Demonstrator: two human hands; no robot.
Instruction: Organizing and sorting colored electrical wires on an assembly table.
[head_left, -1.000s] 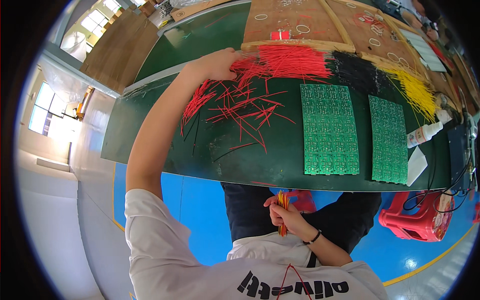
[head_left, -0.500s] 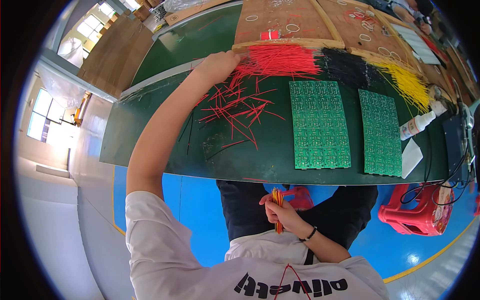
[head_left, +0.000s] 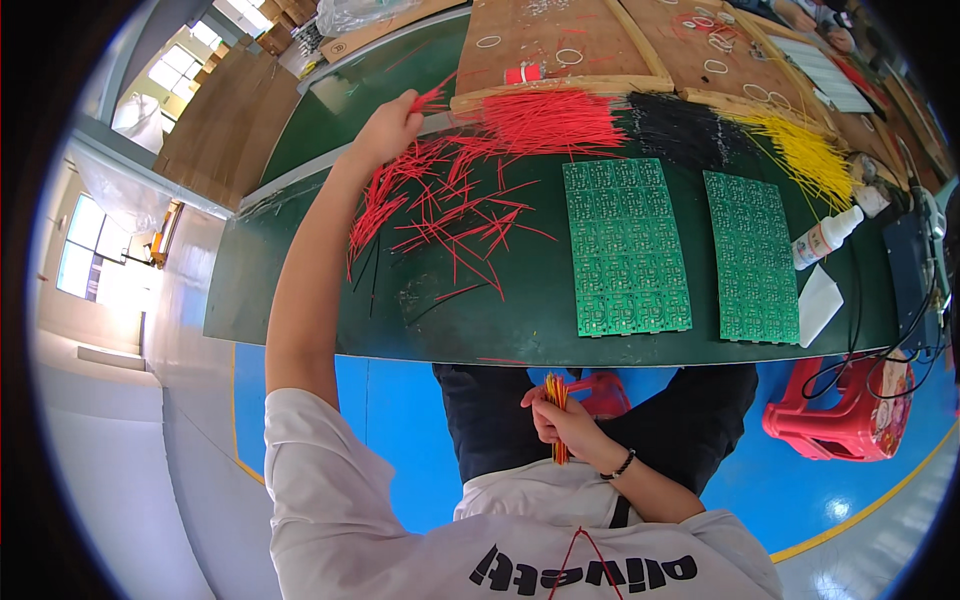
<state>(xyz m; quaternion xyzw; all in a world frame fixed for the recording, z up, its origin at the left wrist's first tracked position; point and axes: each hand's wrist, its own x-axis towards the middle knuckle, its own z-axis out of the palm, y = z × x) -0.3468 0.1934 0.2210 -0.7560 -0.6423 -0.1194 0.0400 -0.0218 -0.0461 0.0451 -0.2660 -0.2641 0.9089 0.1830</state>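
My left hand [head_left: 388, 128] is raised at the far left of the green table, its fingers closed on a few red wires [head_left: 433, 98] that poke out to the right. Below and beside it lie loose red wires [head_left: 375, 212], scattered across the tabletop. A dense pile of red wires [head_left: 550, 122] rests against the wooden strip to its right. Down over my lap, my right hand [head_left: 570, 422] is closed round an upright bundle of red, yellow and dark wires [head_left: 556, 390]. Part of that bundle is covered by the fingers.
Two green circuit board panels [head_left: 628, 246] [head_left: 755, 258] lie on the table. Black wires [head_left: 675, 128] and yellow wires [head_left: 805, 158] are piled behind them. A white bottle [head_left: 827, 238] and a white paper [head_left: 818, 305] are at the right. A red stool [head_left: 835, 410] stands on the blue floor.
My left hand has moved left and slightly up from the red pile, with red wires now showing in it. More red wires lie spread at the left. The right hand has stayed put.
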